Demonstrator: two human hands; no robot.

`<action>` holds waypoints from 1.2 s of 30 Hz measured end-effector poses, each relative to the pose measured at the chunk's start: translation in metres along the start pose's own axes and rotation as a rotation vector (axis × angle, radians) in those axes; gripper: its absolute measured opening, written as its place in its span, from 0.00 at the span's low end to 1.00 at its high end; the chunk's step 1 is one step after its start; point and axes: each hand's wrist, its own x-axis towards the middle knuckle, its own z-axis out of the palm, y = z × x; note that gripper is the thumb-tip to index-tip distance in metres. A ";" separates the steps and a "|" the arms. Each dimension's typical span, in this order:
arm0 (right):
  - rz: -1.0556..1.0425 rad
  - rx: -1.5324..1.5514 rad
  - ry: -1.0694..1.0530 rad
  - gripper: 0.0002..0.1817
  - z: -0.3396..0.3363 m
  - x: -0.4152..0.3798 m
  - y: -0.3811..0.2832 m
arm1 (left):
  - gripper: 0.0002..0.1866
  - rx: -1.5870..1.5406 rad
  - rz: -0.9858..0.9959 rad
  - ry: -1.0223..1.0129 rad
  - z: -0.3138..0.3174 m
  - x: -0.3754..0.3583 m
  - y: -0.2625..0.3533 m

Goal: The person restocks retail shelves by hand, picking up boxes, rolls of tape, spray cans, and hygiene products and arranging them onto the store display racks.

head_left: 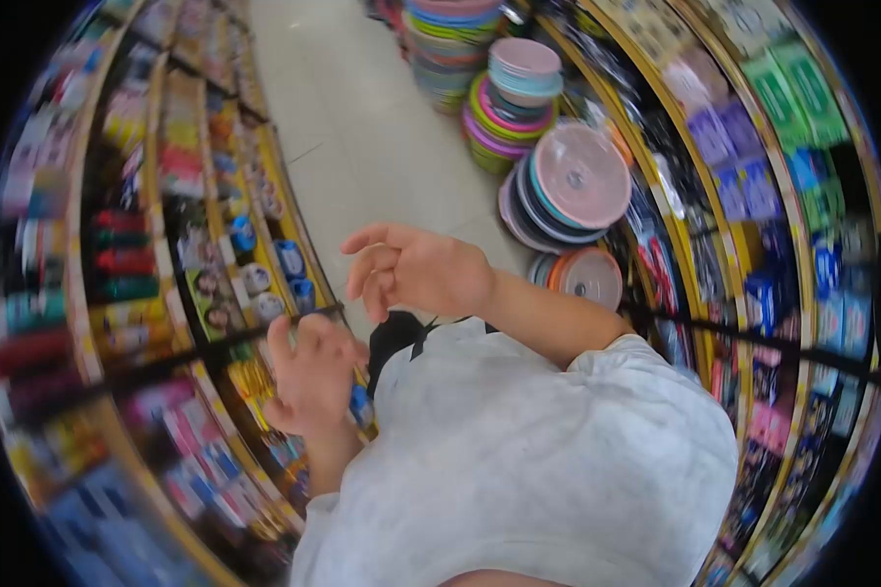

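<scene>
My left hand (313, 377) is raised in front of the left shelf, somewhat blurred, with its fingers bent and apart. Nothing shows in it. Held across the front of my body, my right hand (421, 269) has loosely curled, parted fingers and also appears to hold nothing. The two hands are close but not touching. Below them is my white shirt (529, 450). Nearest the left hand are blue-and-white packs (291, 259) and yellow packs (252, 391) on the shelf.
A tiled aisle floor (347, 127) runs ahead between shelves. On the right stand stacks of plastic basins (582, 176), colourful tubs (504, 122) and a lower orange-rimmed stack (587, 277). The right shelves carry purple packs (729, 132) and green packs (793, 93); the left ones, red bottles (122, 261).
</scene>
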 end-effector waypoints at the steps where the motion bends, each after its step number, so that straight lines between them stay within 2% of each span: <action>1: -0.045 -0.004 0.036 0.42 -0.014 -0.010 -0.010 | 0.45 -0.016 -0.068 -0.046 -0.004 0.023 -0.015; 3: -0.135 -0.015 0.125 0.40 -0.034 -0.022 -0.026 | 0.45 -0.045 -0.189 -0.132 -0.012 0.069 -0.036; 7: -0.277 -0.072 0.277 0.36 -0.065 -0.028 -0.053 | 0.36 -0.161 -0.406 -0.275 -0.045 0.160 -0.070; 8: -0.310 -0.085 0.296 0.35 -0.072 -0.024 -0.058 | 0.29 -0.174 -0.420 -0.281 -0.047 0.182 -0.074; 9: -0.348 -0.089 0.341 0.33 -0.079 -0.018 -0.064 | 0.28 -0.125 -0.453 -0.295 -0.056 0.204 -0.077; 11: -0.405 -0.108 0.424 0.31 -0.093 -0.001 -0.080 | 0.26 -0.032 -0.491 -0.318 -0.076 0.247 -0.082; 12: -0.430 -0.114 0.438 0.31 -0.100 0.010 -0.088 | 0.22 -0.007 -0.490 -0.321 -0.076 0.269 -0.080; 17: -0.514 -0.190 0.499 0.33 -0.128 0.075 -0.142 | 0.20 0.014 -0.535 -0.425 -0.106 0.378 -0.065; 18: -0.543 -0.219 0.503 0.29 -0.130 0.091 -0.154 | 0.19 0.007 -0.540 -0.435 -0.113 0.398 -0.062; 21: -0.603 -0.240 0.492 0.29 -0.149 0.131 -0.182 | 0.18 0.119 -0.540 -0.414 -0.140 0.447 -0.058; 27: -0.520 -0.243 0.611 0.27 -0.196 0.178 -0.212 | 0.12 0.179 -0.560 -0.281 -0.170 0.505 -0.062; 30: -0.413 -0.335 0.793 0.25 -0.239 0.185 -0.233 | 0.11 0.343 -0.591 -0.220 -0.192 0.530 -0.079; 33: -0.292 -0.555 0.952 0.23 -0.277 0.198 -0.266 | 0.13 0.450 -0.596 -0.160 -0.206 0.572 -0.090; 36: -0.200 -0.732 1.117 0.23 -0.342 0.202 -0.303 | 0.14 0.620 -0.537 -0.222 -0.212 0.636 -0.092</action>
